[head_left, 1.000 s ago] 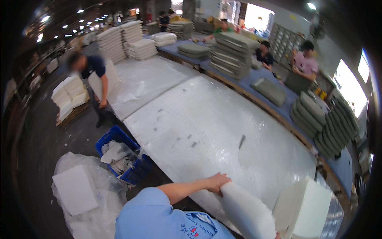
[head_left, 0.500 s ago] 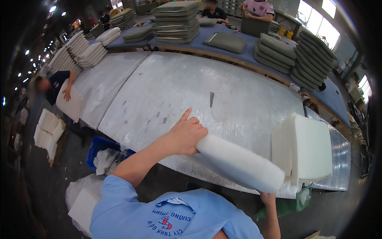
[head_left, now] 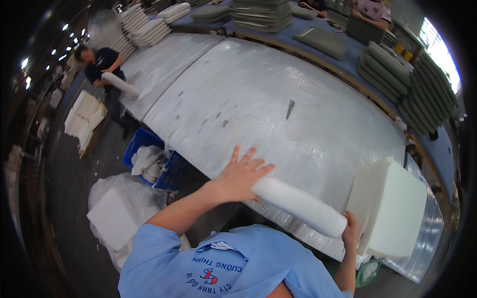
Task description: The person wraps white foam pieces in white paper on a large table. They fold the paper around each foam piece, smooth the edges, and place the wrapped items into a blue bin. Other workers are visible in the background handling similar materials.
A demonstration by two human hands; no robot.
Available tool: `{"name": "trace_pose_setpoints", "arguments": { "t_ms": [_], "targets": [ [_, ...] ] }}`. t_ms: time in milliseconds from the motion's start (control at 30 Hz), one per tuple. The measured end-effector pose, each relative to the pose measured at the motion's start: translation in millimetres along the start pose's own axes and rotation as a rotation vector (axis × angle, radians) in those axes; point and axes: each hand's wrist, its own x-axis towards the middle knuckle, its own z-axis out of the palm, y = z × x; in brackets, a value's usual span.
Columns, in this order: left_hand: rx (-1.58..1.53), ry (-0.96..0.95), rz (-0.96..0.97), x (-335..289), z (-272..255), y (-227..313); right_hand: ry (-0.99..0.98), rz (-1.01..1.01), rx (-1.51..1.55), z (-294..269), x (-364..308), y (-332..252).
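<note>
White pad, roll-like, is at the table's near edge, apparently mid-handling. Left hand spread at one end; right hand curled at the other, pinch unclear. Finished count: can't tell.

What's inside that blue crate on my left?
Crumpled white material shows inside the blue crate, though I can't tell whether it's cloth or plastic. Whatever lies beneath it is hidden.

The white roll hides some tabletop; the top edge crops a pink-shirted person.
</note>
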Motion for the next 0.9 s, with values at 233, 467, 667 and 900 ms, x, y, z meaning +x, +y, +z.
{"name": "trace_pose_setpoints", "arguments": {
  "t_ms": [233,467,667,900],
  "targets": [
    [-0.526,0.103,-0.506,-73.3,16.9,-65.8,-0.239,-0.339,0.048,1.7,-1.3,-169.2],
    [-1.124,0.217,-0.385,-82.5,69.3,-62.7,-0.698,-0.441,-0.433,114.4,2.8,-309.0],
    [-1.102,0.116,-0.397,-94.1,82.3,-84.6,-0.819,-0.620,-0.663,211.2,-17.3,-349.2],
    [-1.107,0.107,-0.433,-86.3,132.9,-115.0,-0.729,-0.664,-0.896,274.6,-35.2,-355.7]
  ]
}}
